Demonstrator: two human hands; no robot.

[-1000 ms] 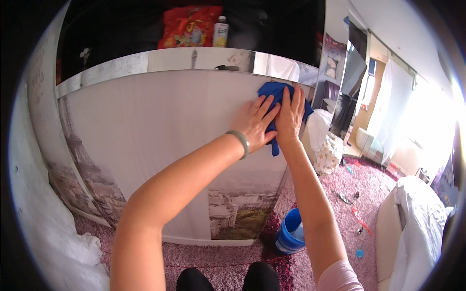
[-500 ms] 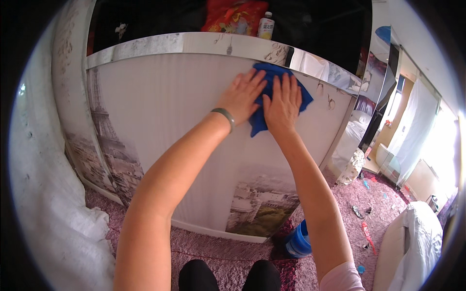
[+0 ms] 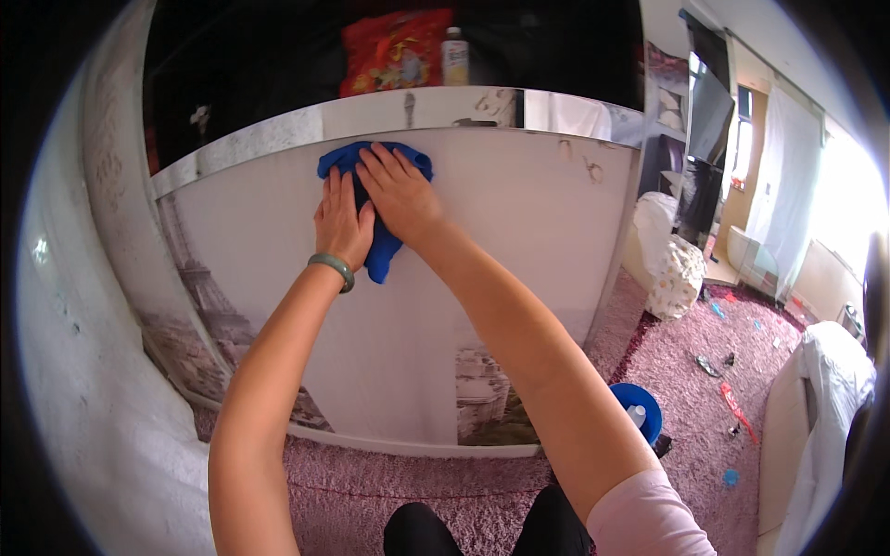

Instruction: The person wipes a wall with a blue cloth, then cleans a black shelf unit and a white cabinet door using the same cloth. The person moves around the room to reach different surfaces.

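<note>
Pressing cloth (image 3: 381, 248) to panel (image 3: 528, 213) with left hand (image 3: 342, 222) and right hand (image 3: 400, 193), both flat, neither clamped. Shifted left across panel since a moment ago, uncovering right side.

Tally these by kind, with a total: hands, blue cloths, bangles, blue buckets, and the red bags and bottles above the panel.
Left hand and right hand: 2
Blue cloth: 1
Grey-green bangle: 1
Blue bucket: 1
Red patterned bag: 1
Bottle: 1
Total: 7
</note>
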